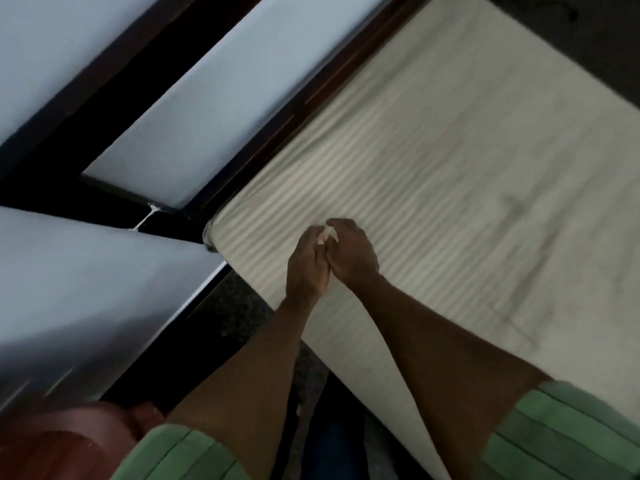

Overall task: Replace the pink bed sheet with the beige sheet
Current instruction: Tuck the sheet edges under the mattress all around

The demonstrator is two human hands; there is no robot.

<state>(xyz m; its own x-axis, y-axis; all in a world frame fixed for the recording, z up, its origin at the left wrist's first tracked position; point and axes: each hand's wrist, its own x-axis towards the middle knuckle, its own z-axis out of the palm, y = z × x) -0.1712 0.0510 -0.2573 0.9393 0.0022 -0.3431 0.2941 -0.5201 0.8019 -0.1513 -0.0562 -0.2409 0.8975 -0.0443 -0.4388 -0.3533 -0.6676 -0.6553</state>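
Note:
A beige sheet with fine stripes (433,174) lies flat over the mattress and fills the right half of the view. Its near left corner (216,233) sits against the dark bed frame. My left hand (306,268) and my right hand (353,254) meet just above the sheet, a little in from that corner. Their curled fingers pinch a small white scrap (323,235) between them; blur hides what it is. No pink sheet is in view.
A dark wooden headboard rail (311,95) runs along the far side of the mattress, with pale wall panels (194,109) behind it. Dark speckled floor (239,313) lies between bed and wall. A reddish-brown object (69,441) sits at the bottom left.

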